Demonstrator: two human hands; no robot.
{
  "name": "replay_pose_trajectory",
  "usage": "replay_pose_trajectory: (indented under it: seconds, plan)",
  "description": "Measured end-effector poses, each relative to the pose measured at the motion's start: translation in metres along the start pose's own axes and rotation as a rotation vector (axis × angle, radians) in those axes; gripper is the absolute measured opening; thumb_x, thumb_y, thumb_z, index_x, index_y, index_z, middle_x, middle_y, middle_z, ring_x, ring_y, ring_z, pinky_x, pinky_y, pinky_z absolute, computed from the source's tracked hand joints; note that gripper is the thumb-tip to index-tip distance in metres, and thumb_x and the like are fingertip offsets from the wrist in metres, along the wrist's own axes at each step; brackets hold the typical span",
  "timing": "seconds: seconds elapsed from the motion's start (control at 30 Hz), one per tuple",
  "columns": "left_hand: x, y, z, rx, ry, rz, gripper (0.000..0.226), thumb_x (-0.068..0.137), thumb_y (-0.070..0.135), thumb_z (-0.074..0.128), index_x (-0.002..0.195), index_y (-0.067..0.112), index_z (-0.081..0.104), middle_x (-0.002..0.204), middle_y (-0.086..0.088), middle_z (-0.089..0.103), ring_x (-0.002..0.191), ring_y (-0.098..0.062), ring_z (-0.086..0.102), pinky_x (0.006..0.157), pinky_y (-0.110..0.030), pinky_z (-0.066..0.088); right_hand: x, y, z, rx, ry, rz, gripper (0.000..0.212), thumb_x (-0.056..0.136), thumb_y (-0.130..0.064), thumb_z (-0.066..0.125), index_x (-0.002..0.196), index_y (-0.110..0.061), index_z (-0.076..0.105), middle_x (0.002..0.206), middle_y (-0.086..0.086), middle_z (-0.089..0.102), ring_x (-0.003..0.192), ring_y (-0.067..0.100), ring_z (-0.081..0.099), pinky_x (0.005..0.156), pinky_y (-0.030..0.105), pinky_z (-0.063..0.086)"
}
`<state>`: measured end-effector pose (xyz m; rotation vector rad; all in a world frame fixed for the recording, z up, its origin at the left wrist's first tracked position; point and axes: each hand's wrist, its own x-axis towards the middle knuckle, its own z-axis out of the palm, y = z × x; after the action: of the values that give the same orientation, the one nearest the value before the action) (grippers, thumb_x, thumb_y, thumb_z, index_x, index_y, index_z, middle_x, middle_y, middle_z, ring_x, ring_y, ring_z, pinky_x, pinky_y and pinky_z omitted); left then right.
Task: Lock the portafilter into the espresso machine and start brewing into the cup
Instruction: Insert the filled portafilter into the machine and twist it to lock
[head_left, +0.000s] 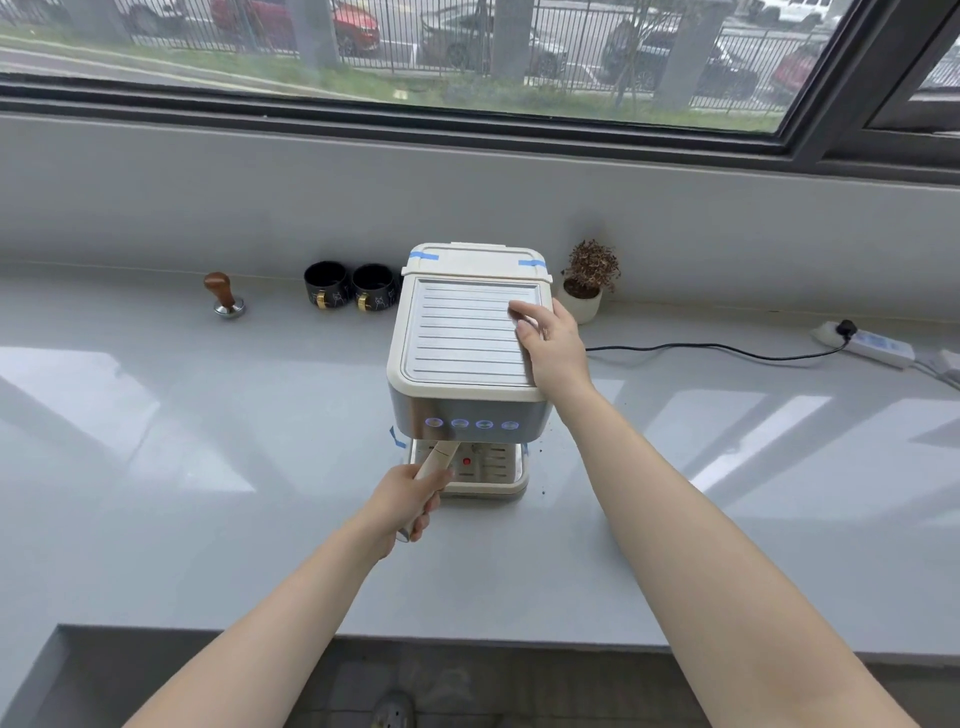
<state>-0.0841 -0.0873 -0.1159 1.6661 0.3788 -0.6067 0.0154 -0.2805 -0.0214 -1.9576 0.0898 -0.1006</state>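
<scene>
Glossy pale-grey counter (156, 467) runs under a wide window (415, 52). At its middle stands the boxy cream-and-steel machine (467, 410), its ribbed metal top flat, four round lit buttons across its front. The right hand (550, 343) lies flat and spread on the top's right edge. The left hand (405, 501) is wrapped around the cream handle of the portafilter (441, 457), which angles up under the machine's front, above the slotted drip tray (498, 475). Behind sit two black cups (349, 285), a potted plant (587, 286) and a wood-knobbed tamper (224, 296).
</scene>
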Motion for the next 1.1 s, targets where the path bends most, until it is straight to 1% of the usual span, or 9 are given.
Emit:
replay_pose_trajectory:
  seconds: [0.07, 0.2, 0.33, 0.5, 0.63, 0.87, 0.97, 1.03, 1.1]
  plan:
    - [0.002, -0.001, 0.002, -0.013, 0.012, -0.027, 0.026, 0.087, 0.031, 0.06, 0.072, 0.013, 0.047, 0.051, 0.001, 0.042, 0.036, -0.014, 0.032, 0.038, -0.02, 0.027, -0.002, 0.006, 0.0, 0.156, -0.021, 0.012, 0.028, 0.096, -0.013, 0.047, 0.114, -0.017, 0.068, 0.151, -0.001, 0.033, 0.127, 0.01, 0.045, 0.115, 0.034, 0.033]
    - [0.005, 0.001, 0.011, -0.088, 0.059, -0.13, 0.027, 0.084, 0.031, 0.063, 0.071, 0.015, 0.046, 0.046, 0.003, 0.041, 0.035, -0.014, 0.03, 0.038, -0.019, 0.025, -0.002, 0.011, 0.002, 0.281, -0.003, 0.001, 0.028, 0.095, -0.005, 0.045, 0.109, -0.005, 0.07, 0.149, 0.001, 0.035, 0.132, 0.016, 0.045, 0.115, 0.039, 0.035]
    - [0.003, 0.0, 0.042, -0.277, 0.112, -0.238, 0.028, 0.084, 0.026, 0.063, 0.065, 0.017, 0.045, 0.045, 0.002, 0.038, 0.029, -0.013, 0.027, 0.038, -0.015, 0.021, -0.001, 0.015, 0.006, 0.316, 0.027, 0.009, 0.029, 0.094, -0.004, 0.045, 0.106, -0.008, 0.071, 0.15, -0.002, 0.036, 0.133, 0.018, 0.044, 0.115, 0.04, 0.035]
    - [0.004, -0.002, 0.052, -0.379, 0.136, -0.222, 0.026, 0.083, 0.024, 0.066, 0.067, 0.015, 0.047, 0.046, 0.0, 0.039, 0.027, -0.013, 0.026, 0.038, -0.016, 0.019, 0.0, 0.019, 0.007, 0.309, 0.046, -0.003, 0.03, 0.093, -0.006, 0.045, 0.101, -0.014, 0.073, 0.147, -0.003, 0.04, 0.132, 0.018, 0.046, 0.114, 0.042, 0.036]
    - [0.001, 0.0, 0.044, -0.348, 0.027, -0.25, 0.025, 0.085, 0.028, 0.063, 0.068, 0.017, 0.048, 0.045, 0.002, 0.041, 0.031, -0.014, 0.03, 0.039, -0.017, 0.024, -0.002, 0.016, 0.007, 0.307, 0.041, 0.001, 0.03, 0.092, -0.009, 0.046, 0.096, -0.023, 0.073, 0.146, -0.006, 0.041, 0.13, 0.017, 0.048, 0.114, 0.043, 0.036]
    - [-0.005, -0.004, 0.028, -0.423, -0.205, -0.265, 0.025, 0.086, 0.032, 0.066, 0.073, 0.015, 0.052, 0.05, 0.001, 0.043, 0.036, -0.013, 0.036, 0.036, -0.019, 0.031, -0.011, 0.005, 0.004, 0.351, 0.028, 0.029, 0.029, 0.092, -0.011, 0.048, 0.094, -0.024, 0.073, 0.145, -0.006, 0.042, 0.13, 0.02, 0.049, 0.112, 0.048, 0.038]
    - [-0.009, -0.011, 0.026, -0.471, -0.253, -0.295, 0.027, 0.082, 0.036, 0.07, 0.073, 0.017, 0.054, 0.052, 0.002, 0.04, 0.039, -0.014, 0.033, 0.037, -0.021, 0.027, -0.018, 0.003, 0.001, 0.399, -0.005, 0.027, 0.029, 0.095, -0.004, 0.044, 0.1, -0.016, 0.07, 0.134, -0.015, 0.041, 0.122, 0.011, 0.055, 0.11, 0.038, 0.043]
    - [-0.01, -0.015, 0.028, -0.495, -0.232, -0.303, 0.028, 0.078, 0.038, 0.073, 0.072, 0.019, 0.054, 0.054, 0.003, 0.037, 0.04, -0.014, 0.029, 0.037, -0.021, 0.022, -0.026, 0.001, -0.003, 0.411, -0.023, 0.019, 0.029, 0.097, -0.002, 0.041, 0.105, -0.011, 0.067, 0.13, -0.02, 0.039, 0.105, -0.008, 0.058, 0.093, 0.018, 0.05]
    - [-0.009, -0.016, 0.032, -0.529, -0.198, -0.294, 0.028, 0.077, 0.036, 0.073, 0.072, 0.019, 0.051, 0.052, 0.003, 0.034, 0.037, -0.013, 0.025, 0.035, -0.021, 0.017, -0.031, 0.003, -0.002, 0.423, -0.005, 0.014, 0.03, 0.097, -0.002, 0.04, 0.099, -0.017, 0.067, 0.134, -0.021, 0.037, 0.111, -0.008, 0.055, 0.085, 0.014, 0.047]
